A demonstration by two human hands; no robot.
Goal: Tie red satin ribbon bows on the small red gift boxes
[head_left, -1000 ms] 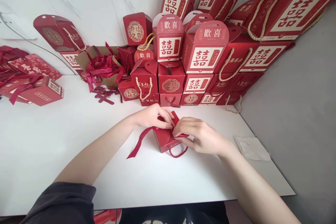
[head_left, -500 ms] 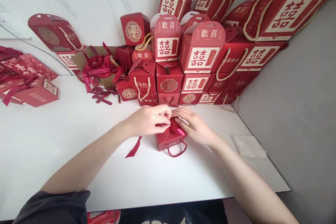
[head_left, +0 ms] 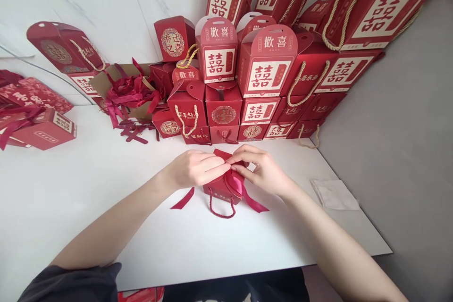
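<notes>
A small red gift box (head_left: 221, 191) with a red rope handle stands on the white table in front of me. Across its top runs a red ribbon (head_left: 253, 204); one tail hangs down at the right front and another lies out to the left, below my wrist. My left hand (head_left: 200, 167) is closed, its fingertips pinching the ribbon at the middle of the box's top. My right hand (head_left: 260, 167) meets it there, thumb and forefinger pinched on the ribbon too. The fingers hide the exact spot where the ribbon crosses.
Stacked red gift boxes (head_left: 267, 66) line the wall behind. A cardboard box (head_left: 102, 86) full of red ribbons stands at the back left, with more boxes (head_left: 47, 127) at far left. Folded white tissue (head_left: 335, 194) lies on the table (head_left: 141, 226) at right.
The box has turned and shifted slightly left. A ribbon tail now hangs at the right front. My fingertips have come together over the box's top, and the right hand has lifted into a pinch.
</notes>
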